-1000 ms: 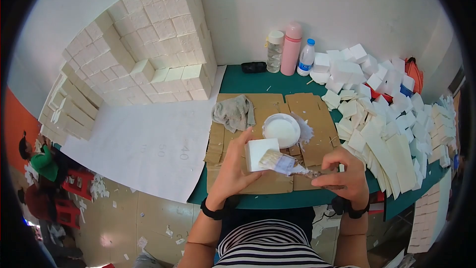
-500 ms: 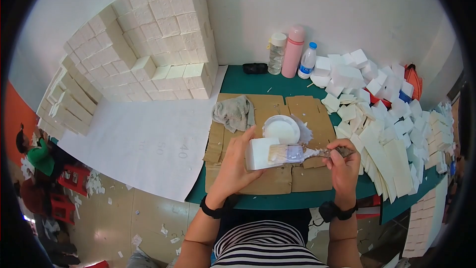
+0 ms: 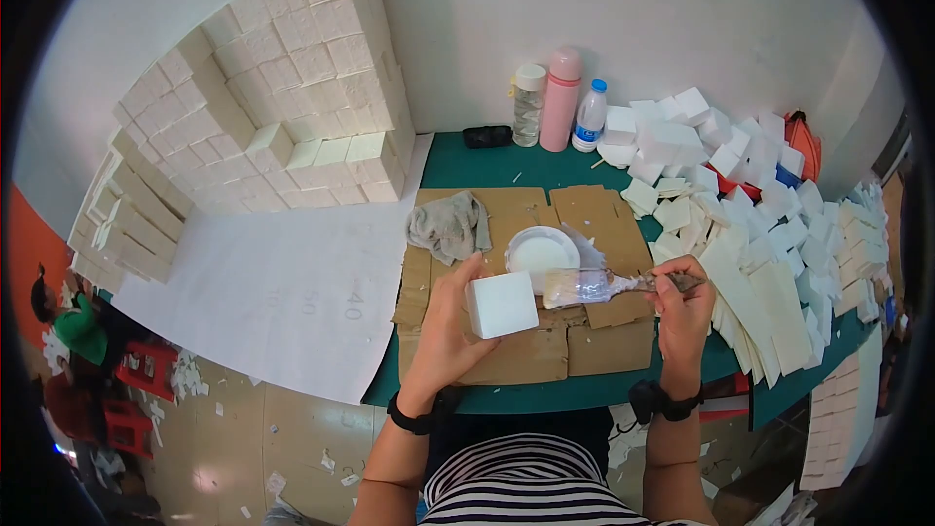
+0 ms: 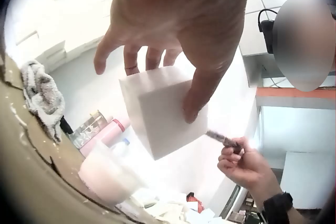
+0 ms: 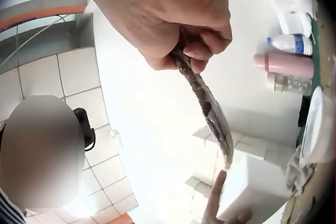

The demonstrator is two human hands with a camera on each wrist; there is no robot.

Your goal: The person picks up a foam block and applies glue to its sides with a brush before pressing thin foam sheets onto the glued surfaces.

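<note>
**While one hand holds a foam cube, the other holds a brush**

Where the green counter [image 3: 458, 168] meets the wall, one big stepped stack of white blocks [image 3: 282, 88] rises at the left, and one loose heap of white offcuts [image 3: 760, 224] spreads at the right. Flattened cardboard [image 3: 584, 331] covers the middle, bearing one grey rag [image 3: 446, 224] and one white bowl [image 3: 541, 253]. Three bottles [image 3: 558, 102] stand by the wall. Above the cardboard, the left hand [image 3: 443, 326] grips one white foam cube [image 3: 502, 304], fingers curled about its sides. Just beside the cube, apart from it, the right hand [image 3: 682, 307] pinches the handle of one brush [image 3: 594, 284], bristles pointing toward the cube.
</note>
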